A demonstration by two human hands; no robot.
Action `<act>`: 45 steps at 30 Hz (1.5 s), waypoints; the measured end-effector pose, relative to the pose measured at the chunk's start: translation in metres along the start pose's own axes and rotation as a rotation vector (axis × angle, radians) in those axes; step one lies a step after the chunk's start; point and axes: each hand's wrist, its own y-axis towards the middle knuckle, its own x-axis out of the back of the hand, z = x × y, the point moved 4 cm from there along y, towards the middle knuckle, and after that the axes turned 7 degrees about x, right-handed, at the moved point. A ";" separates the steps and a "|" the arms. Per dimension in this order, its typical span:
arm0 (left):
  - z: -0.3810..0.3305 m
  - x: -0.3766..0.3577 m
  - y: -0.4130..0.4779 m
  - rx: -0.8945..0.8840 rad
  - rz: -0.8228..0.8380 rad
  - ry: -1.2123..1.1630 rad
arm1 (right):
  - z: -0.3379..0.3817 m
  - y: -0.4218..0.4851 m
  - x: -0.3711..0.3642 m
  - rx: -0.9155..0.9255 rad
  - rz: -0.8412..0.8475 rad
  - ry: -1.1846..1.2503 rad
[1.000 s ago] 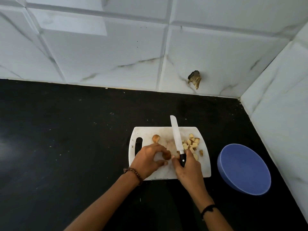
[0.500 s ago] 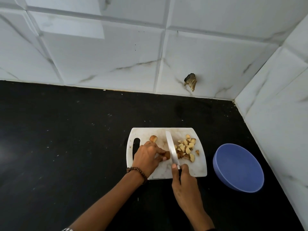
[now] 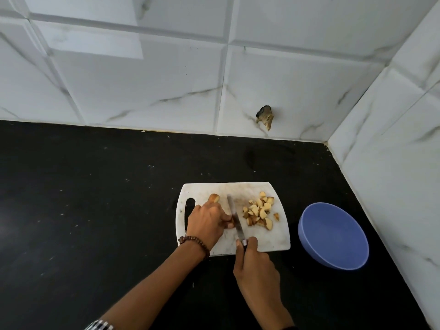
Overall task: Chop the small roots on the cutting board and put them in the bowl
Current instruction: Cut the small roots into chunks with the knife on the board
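Head view: left hand (image 3: 207, 222) pinches root (image 3: 232, 221) on cutting board (image 3: 273, 239), steadying it for cut; right hand (image 3: 254, 265) grips knife (image 3: 234, 215) by handle; bowl (image 3: 333, 236) beside, ready for pieces (image 3: 258, 211).

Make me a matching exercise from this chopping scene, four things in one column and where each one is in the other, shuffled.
1 knife
2 bowl
3 chopped pieces
4 uncut root

A on the counter, right of the cutting board
B gripped by the right hand
C on the board, beyond the left hand, which holds another root
D piled on the board's right side

Pairs: 1-B, 2-A, 3-D, 4-C.
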 end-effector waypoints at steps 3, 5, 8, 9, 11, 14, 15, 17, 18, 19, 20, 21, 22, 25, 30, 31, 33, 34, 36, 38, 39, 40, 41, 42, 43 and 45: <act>0.000 0.000 -0.001 -0.011 -0.011 0.011 | 0.006 -0.001 -0.005 -0.022 0.022 -0.087; 0.000 -0.001 -0.001 -0.014 -0.011 0.009 | 0.009 0.000 -0.008 -0.023 0.018 -0.133; 0.000 -0.003 0.000 -0.024 -0.009 0.026 | 0.015 0.004 -0.011 -0.023 0.015 -0.153; 0.000 -0.004 0.000 -0.018 -0.002 0.025 | 0.016 0.006 -0.011 -0.018 0.008 -0.158; 0.002 -0.006 0.000 -0.015 0.003 0.018 | 0.017 0.014 -0.011 -0.014 -0.003 -0.152; 0.002 -0.007 0.001 -0.017 0.006 0.029 | 0.018 0.022 -0.011 -0.011 -0.005 -0.129; 0.002 -0.008 0.001 -0.012 0.003 0.029 | 0.018 0.024 -0.012 -0.010 -0.003 -0.126; 0.003 -0.010 0.002 -0.003 -0.003 0.030 | 0.018 0.025 -0.012 -0.004 0.000 -0.124; 0.003 -0.011 0.003 0.000 -0.006 0.033 | 0.018 0.025 -0.012 0.000 -0.003 -0.128; 0.003 -0.011 0.004 0.002 -0.007 0.035 | 0.017 0.024 -0.012 0.002 -0.011 -0.135; 0.003 -0.013 0.004 0.002 -0.005 0.036 | 0.017 0.024 -0.012 -0.001 -0.015 -0.139; 0.003 -0.014 0.004 0.000 -0.006 0.033 | 0.016 0.023 -0.012 -0.005 -0.016 -0.140; 0.004 -0.015 0.005 -0.001 -0.007 0.032 | 0.015 0.022 -0.012 -0.009 -0.013 -0.141; 0.005 -0.014 0.005 -0.001 -0.018 0.032 | 0.014 0.014 -0.013 -0.019 0.006 -0.163; 0.006 -0.012 0.005 0.022 -0.016 0.018 | 0.012 0.004 -0.014 -0.055 0.039 -0.184; 0.006 -0.012 0.005 0.024 -0.014 0.013 | 0.011 0.000 -0.014 -0.057 0.046 -0.186; 0.005 -0.012 0.004 0.019 -0.010 0.019 | 0.009 -0.007 -0.016 -0.045 0.040 -0.198; 0.004 -0.012 0.004 0.017 -0.009 0.022 | 0.007 -0.011 -0.016 -0.040 0.031 -0.207; 0.005 -0.012 0.003 0.021 -0.018 0.028 | 0.005 -0.021 -0.016 -0.038 0.011 -0.234; 0.006 -0.013 0.002 0.033 -0.020 0.033 | 0.003 -0.030 -0.016 -0.025 -0.013 -0.260; 0.005 -0.012 0.002 0.037 -0.023 0.031 | 0.002 -0.035 -0.015 -0.016 -0.021 -0.268; 0.005 -0.012 0.002 0.040 -0.026 0.024 | 0.000 -0.040 -0.015 -0.011 -0.025 -0.270; 0.004 -0.012 0.001 0.043 -0.027 0.015 | -0.002 -0.043 -0.014 -0.011 -0.022 -0.269; 0.003 -0.011 0.001 0.046 -0.030 0.006 | -0.004 -0.045 -0.013 -0.018 -0.008 -0.262; 0.002 -0.011 -0.001 0.051 -0.029 -0.004 | -0.006 -0.048 -0.013 -0.034 0.014 -0.250; 0.002 -0.010 -0.003 0.062 -0.019 -0.019 | -0.009 -0.053 -0.010 -0.067 0.063 -0.229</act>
